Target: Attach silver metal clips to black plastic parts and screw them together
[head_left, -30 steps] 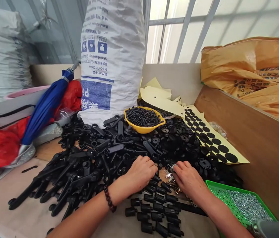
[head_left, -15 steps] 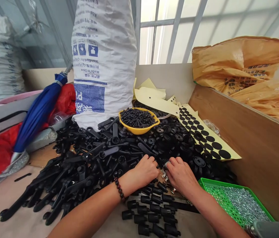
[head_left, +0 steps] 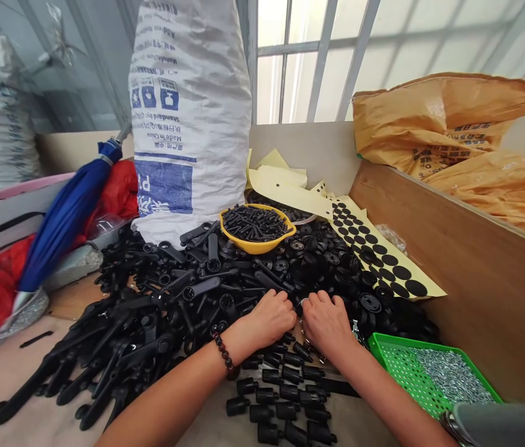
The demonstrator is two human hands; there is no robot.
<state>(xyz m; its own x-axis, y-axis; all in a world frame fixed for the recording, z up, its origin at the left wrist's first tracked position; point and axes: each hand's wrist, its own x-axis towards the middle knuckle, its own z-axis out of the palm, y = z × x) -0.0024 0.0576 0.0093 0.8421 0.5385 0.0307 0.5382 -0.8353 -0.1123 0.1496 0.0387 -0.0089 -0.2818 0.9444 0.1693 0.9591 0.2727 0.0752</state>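
Note:
My left hand (head_left: 269, 318), with a dark bead bracelet (head_left: 223, 351) on its wrist, is closed over the middle of the work surface. Close beside it on the right is my right hand (head_left: 328, 323), its fingers curled in and a silvery ring-like bit showing at the fingertips. The backs of both hands hide what the fingers grip. Small black cylinders (head_left: 285, 410), each with a narrow tip, lie in rows just below the hands. Black plastic handles (head_left: 201, 287) are heaped to the left, and round black discs (head_left: 370, 302) to the right. Small metal pieces lie partly covered by my right hand.
A yellow basket (head_left: 256, 247) of black screw-like parts sits on the heap before a tall white sack (head_left: 192, 112). At right are a green tray (head_left: 397, 366) of small metal parts, a sheet of black round stickers (head_left: 401, 273) and a wooden board (head_left: 467, 248). A blue umbrella (head_left: 64, 217) leans left.
My right hand has moved left, closer to my left hand, uncovering small metal pieces to its right. My left hand stays closed in about the same spot. The whole view has shifted slightly.

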